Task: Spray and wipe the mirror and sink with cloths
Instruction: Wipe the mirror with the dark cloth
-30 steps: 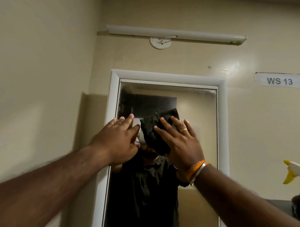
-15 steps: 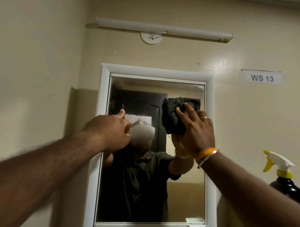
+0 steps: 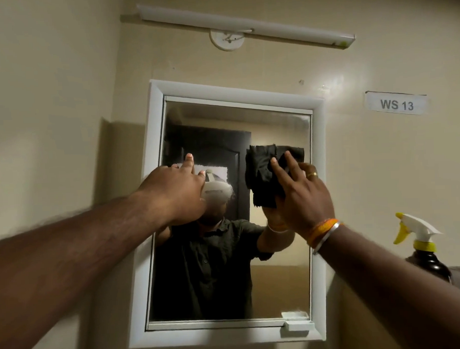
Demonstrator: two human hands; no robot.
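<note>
Mirror (image 3: 227, 279), tall w/ its long axis vertical, hangs on the wall dead ahead of both arms; most unwiped glass prob. lies below & left of the black cloth (image 3: 265, 178), which sits in the upper-right part near the frame's right edge. Right hand (image 3: 300, 195) is on it, fingers spread flat, pressing cloth to glass. Left hand (image 3: 177, 191) rests at the mirror's upper left, one finger straight, holding nothing; spray bottle (image 3: 424, 253) stands well apart, right.
</note>
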